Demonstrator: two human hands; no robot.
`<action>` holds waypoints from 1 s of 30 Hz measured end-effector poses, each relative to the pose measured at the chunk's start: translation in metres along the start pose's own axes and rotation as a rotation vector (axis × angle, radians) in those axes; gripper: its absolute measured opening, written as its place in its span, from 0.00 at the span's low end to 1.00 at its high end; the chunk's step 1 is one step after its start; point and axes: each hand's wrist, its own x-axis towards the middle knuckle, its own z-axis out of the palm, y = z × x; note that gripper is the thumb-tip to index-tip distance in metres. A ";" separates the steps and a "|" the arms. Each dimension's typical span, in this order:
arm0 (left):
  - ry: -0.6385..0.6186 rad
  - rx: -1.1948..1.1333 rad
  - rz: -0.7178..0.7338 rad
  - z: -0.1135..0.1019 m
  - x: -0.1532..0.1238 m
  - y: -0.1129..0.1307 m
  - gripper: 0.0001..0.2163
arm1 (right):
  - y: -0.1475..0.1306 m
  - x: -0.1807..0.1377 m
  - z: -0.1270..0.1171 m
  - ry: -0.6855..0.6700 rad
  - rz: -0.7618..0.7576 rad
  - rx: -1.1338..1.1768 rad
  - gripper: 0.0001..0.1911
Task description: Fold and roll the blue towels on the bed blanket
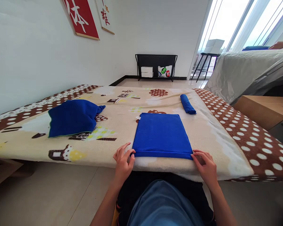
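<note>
A blue towel (161, 133) lies flat as a near square on the patterned blanket (122, 125), its near edge turned over in a narrow fold. My left hand (124, 158) pinches the left end of that fold between thumb and finger. At the right end, my right hand (204, 162) pinches the other corner. A small white tag shows at the towel's far left corner. To the far right sits a rolled blue towel (187, 104). Off to the left, another blue towel (72, 119) lies loosely crumpled.
Brown polka-dot borders (257, 144) edge the blanket. A wooden box-like piece (264, 108) stands at the right, beside a grey-covered bed (247, 67) where another person's hand (279, 45) rests near blue cloth. A black rack (156, 62) stands against the back wall.
</note>
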 end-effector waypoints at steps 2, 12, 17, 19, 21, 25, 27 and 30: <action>0.004 0.024 -0.001 0.001 0.000 0.002 0.05 | 0.000 -0.001 0.000 0.006 -0.008 -0.006 0.06; 0.146 0.225 0.152 0.015 -0.010 0.027 0.06 | 0.003 -0.003 -0.001 0.004 -0.035 -0.001 0.05; 0.034 0.021 0.439 0.033 -0.027 0.043 0.22 | 0.003 -0.003 -0.001 0.004 -0.029 0.005 0.05; -0.055 -0.044 0.504 0.038 -0.029 0.049 0.25 | 0.002 -0.003 -0.001 0.006 -0.027 0.009 0.05; -0.131 -0.055 0.543 0.039 -0.029 0.055 0.27 | 0.002 -0.003 -0.001 0.010 -0.026 0.011 0.05; -0.218 0.001 0.572 0.035 -0.025 0.062 0.28 | 0.000 -0.003 -0.003 0.013 -0.027 0.013 0.05; -0.228 0.025 0.566 0.033 -0.023 0.064 0.27 | -0.002 -0.003 -0.003 0.011 -0.016 0.024 0.06; -0.241 0.046 0.556 0.032 -0.023 0.065 0.27 | -0.009 -0.005 -0.003 0.053 0.000 -0.003 0.06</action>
